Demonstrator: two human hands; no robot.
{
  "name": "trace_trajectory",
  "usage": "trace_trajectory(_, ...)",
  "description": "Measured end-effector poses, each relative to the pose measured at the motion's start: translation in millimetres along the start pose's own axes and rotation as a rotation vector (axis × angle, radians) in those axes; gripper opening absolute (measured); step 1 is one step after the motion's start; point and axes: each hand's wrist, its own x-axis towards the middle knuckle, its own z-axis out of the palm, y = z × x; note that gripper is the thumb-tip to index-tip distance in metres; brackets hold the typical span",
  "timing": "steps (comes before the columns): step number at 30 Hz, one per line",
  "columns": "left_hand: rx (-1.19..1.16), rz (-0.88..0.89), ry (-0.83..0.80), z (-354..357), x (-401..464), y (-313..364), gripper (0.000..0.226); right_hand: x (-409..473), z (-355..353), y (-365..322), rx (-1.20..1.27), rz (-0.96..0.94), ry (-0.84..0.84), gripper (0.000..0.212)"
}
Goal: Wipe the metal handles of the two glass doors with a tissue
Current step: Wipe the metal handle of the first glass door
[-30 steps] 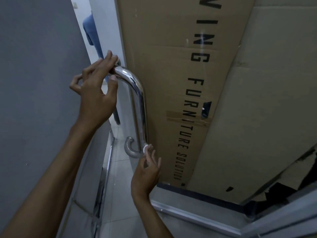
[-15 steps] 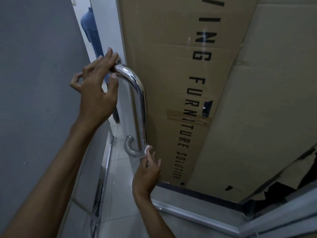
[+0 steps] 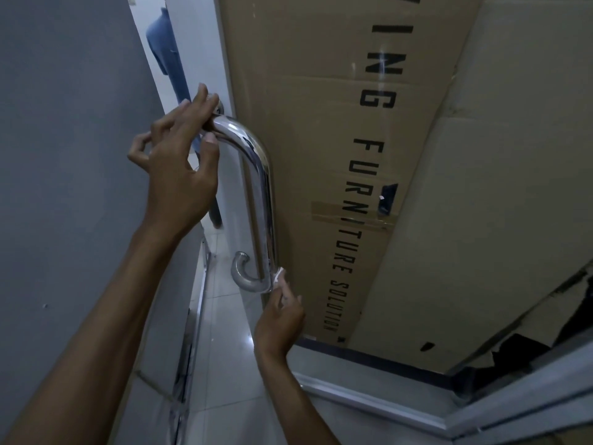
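Head view, wiping of a door handle. The metal handle (image 3: 261,194), a polished tube bent in a U, stood upright on the edge of the glass door (image 3: 234,226), at the centre of the scene, its 2 ends turning left toward the glass. The left hand (image 3: 179,168) pinched the upper bend between thumb and index finger, the other fingers loosely curled and apart; this hold probably steadied the door so that it would not swing under the rubbing. The right hand (image 3: 280,316) reached up from below and clamped a small white tissue (image 3: 278,273) in its fingertips, pressing it against the right side of the lower bend. Only a corner of the tissue showed past the fingers, so how it was folded could not be told. The wipe appeared to be at the low end of the bar, which suggests that the straight part was being covered along its length. A large cardboard box (image 3: 321,130) with black lettering leaned just behind the glass on the right, and a grey wall (image 3: 64,139) filled the left. The tiled floor (image 3: 224,364) lay below. The second door's handle was not in view, so that part of the task could not be judged.
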Motion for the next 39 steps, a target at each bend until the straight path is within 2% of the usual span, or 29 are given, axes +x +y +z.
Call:
trace_trajectory(4, -0.007, 0.001, 0.005, 0, -1, 1, 0.050, 0, -1, 9, 0.082, 0.053, -0.011, 0.026)
trace_trajectory(8, 0.006, -0.004, 0.002, 0, 0, 0, 0.050, -3, -2, 6, 0.053, 0.043, -0.014, 0.027)
trace_trajectory(15, 0.022, 0.011, 0.006, 1, 0, 0, 0.051, 8, -6, -1, 0.087, 0.164, -0.036, 0.023)
trace_trajectory(19, 0.013, 0.008, 0.006, 1, -1, -1, 0.050, 21, -10, 0, 0.024, 0.235, -0.095, 0.023)
trace_trajectory(24, 0.012, -0.005, 0.010, 2, 0, 1, 0.051, 34, -15, -5, 0.026, 0.232, -0.156, 0.023)
trace_trajectory(30, 0.009, 0.001, 0.013, 2, -1, 1, 0.051, 50, -20, -8, 0.074, 0.326, -0.247, 0.020)
trace_trajectory(34, 0.003, -0.002, 0.015, 2, -1, 1, 0.052, 57, -21, -11, 0.144, 0.468, -0.356, 0.016)
trace_trajectory(39, 0.002, -0.003, 0.021, 3, -1, 2, 0.051, 63, -24, -17, 0.166, 0.522, -0.401, 0.014)
